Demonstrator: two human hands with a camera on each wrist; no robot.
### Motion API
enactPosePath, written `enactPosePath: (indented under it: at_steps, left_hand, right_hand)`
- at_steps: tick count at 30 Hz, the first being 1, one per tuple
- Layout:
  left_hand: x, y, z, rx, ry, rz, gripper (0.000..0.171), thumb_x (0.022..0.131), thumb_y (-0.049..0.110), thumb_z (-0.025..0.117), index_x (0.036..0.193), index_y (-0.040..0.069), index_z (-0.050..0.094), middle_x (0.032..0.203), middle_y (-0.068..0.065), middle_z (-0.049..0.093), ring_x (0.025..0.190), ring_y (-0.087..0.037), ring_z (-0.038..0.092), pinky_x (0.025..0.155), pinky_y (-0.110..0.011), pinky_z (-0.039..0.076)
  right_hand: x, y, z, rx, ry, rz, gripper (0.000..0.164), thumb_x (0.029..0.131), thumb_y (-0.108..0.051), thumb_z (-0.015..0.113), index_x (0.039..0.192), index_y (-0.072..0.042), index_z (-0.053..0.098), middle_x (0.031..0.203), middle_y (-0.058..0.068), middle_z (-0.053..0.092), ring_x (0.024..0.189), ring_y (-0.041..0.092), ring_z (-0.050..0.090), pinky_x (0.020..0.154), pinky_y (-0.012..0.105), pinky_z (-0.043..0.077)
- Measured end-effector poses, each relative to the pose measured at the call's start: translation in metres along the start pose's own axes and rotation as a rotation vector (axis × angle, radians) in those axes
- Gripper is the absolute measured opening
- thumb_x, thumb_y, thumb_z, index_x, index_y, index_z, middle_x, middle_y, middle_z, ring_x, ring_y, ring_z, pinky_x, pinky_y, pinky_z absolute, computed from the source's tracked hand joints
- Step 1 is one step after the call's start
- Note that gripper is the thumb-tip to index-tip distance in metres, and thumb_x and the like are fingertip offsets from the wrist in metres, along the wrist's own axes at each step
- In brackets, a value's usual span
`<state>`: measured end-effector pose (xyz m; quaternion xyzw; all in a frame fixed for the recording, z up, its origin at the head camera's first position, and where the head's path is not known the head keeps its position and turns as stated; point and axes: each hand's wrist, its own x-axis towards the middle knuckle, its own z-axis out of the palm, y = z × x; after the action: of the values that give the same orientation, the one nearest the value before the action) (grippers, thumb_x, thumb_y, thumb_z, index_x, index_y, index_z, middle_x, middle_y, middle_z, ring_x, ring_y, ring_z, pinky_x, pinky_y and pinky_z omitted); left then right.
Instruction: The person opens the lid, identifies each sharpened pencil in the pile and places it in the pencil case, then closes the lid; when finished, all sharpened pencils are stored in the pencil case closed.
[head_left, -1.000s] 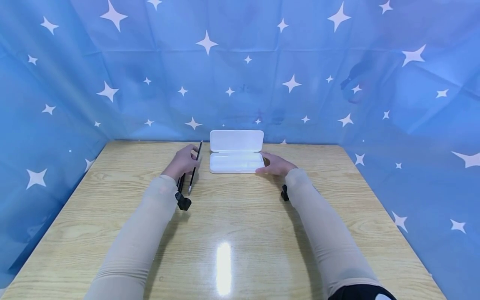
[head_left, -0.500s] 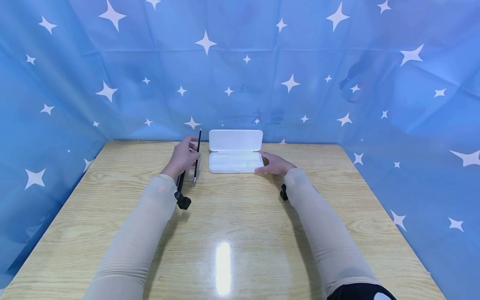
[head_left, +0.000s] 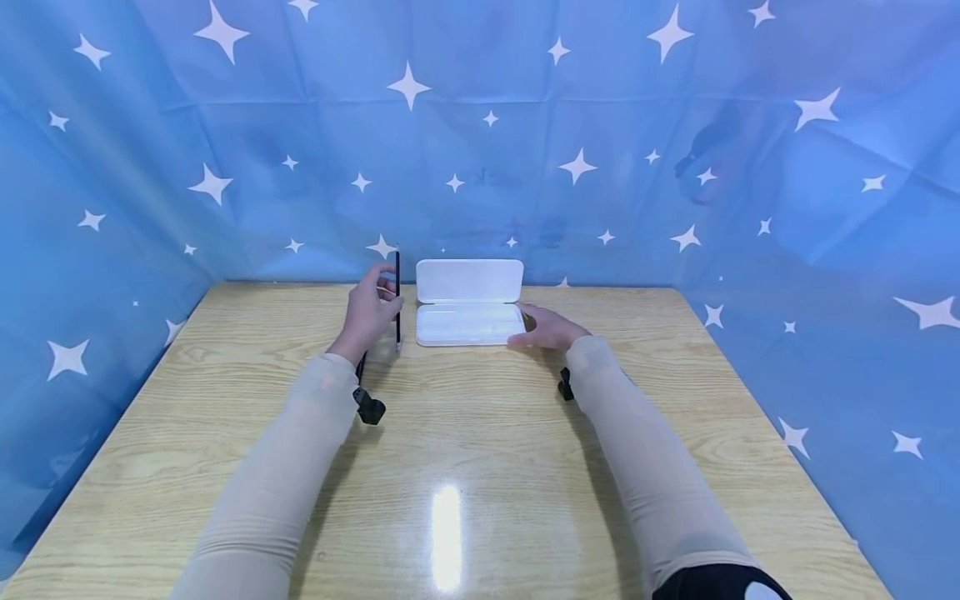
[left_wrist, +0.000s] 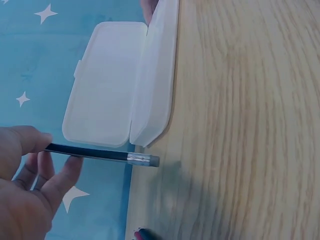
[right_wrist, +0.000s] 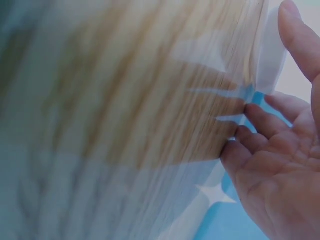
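My left hand (head_left: 371,307) pinches a black pencil (head_left: 397,287) between thumb and fingertips, just left of the white pencil case (head_left: 469,340). In the left wrist view the pencil's grey eraser (left_wrist: 154,161) and silver ferrule point toward the table, and the far end is hidden by the hand. The case lies with its lid (head_left: 469,281) raised at the back; nothing shows inside its tray. My right hand (head_left: 551,329) holds the case's right end, thumb at the front corner and fingers behind.
A dark pen-like end with a pink bit (left_wrist: 144,234) lies on the wooden table (head_left: 480,433), at the lower edge of the left wrist view. A blue curtain with white stars (head_left: 480,133) stands right behind the case and along the sides.
My left hand has turned the pencil from slanted to nearly upright in the head view and lifted it slightly. The right hand and the case have stayed in place.
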<state>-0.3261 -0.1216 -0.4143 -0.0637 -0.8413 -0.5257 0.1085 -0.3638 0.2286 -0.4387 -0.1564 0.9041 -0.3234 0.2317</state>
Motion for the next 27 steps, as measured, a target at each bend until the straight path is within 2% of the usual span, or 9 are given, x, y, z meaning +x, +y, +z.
enactPosePath:
  at_steps: [11,18,27]
  left_hand:
    - [0.006,-0.001,0.01,-0.015,0.118,0.139,0.045,0.095,-0.004,0.065,0.137,0.005,0.05,0.105,-0.014,0.058,0.098,-0.029,0.06,0.077,-0.04,0.054]
    - [0.013,0.0,0.017,-0.039,0.159,0.204,0.045,0.094,-0.005,0.066,0.136,0.003,0.051,0.103,-0.016,0.059,0.097,-0.031,0.062,0.082,-0.041,0.053]
    - [0.02,0.003,0.027,-0.048,0.194,0.245,0.046,0.092,-0.007,0.067,0.135,-0.001,0.052,0.103,-0.019,0.061,0.098,-0.034,0.062,0.085,-0.043,0.053]
  right_hand:
    - [0.0,0.001,0.0,0.008,0.003,0.005,0.091,0.098,-0.041,0.067,0.165,-0.021,0.008,0.17,0.011,0.006,0.155,0.033,0.006,0.123,0.057,0.014]
    - [0.0,0.001,0.001,0.015,0.009,0.021,0.091,0.098,-0.041,0.068,0.165,-0.022,0.009,0.17,0.009,0.007,0.155,0.032,0.007,0.122,0.057,0.016]
    - [0.002,0.003,0.001,-0.006,0.017,0.014,0.092,0.098,-0.039,0.068,0.165,-0.019,0.009,0.17,0.01,0.007,0.156,0.032,0.007,0.123,0.056,0.014]
